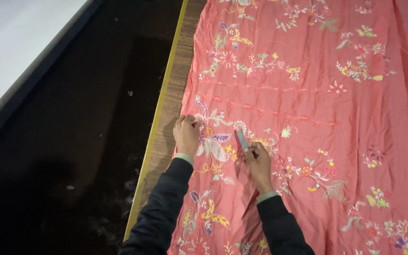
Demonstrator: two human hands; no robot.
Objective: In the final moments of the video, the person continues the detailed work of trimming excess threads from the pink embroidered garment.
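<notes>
Pink cloth (308,118) with flower embroidery lies flat on the table (168,108). Left hand (186,134), at 9 o'clock of the right, pinches the cloth edge. Right hand (258,163) pinches a small pale tool (242,140) upon one flower; how much is finished, I cannot tell.

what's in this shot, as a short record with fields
surface: wooden table with a yellow edge strip
cloth: pink fabric with floral embroidery, spread flat over the table
left hand: pressing on the fabric near its left edge
right hand: holding a small tool over the embroidery; kind of tool too small to tell
sleeves: dark
floor: dark, left of the table
</notes>
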